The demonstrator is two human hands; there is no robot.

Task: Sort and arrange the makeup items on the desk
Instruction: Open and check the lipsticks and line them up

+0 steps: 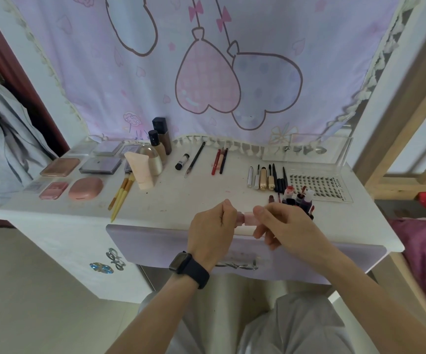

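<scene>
Hovering over the front edge of the desk (pixel 171 198), the left grip (pixel 213 227) pinches one end of a small pink item (pixel 249 218); the right grip (pixel 282 226) clamps its other end. Fingers hide most of it, so its kind is unclear.

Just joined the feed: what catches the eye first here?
The left hand and right hand meet at the desk's front edge, both pinching a small pink item. Behind hangs a curtain printed with heart balloons. Palettes sit grouped at far left, slim tubes in a row at right.
</scene>
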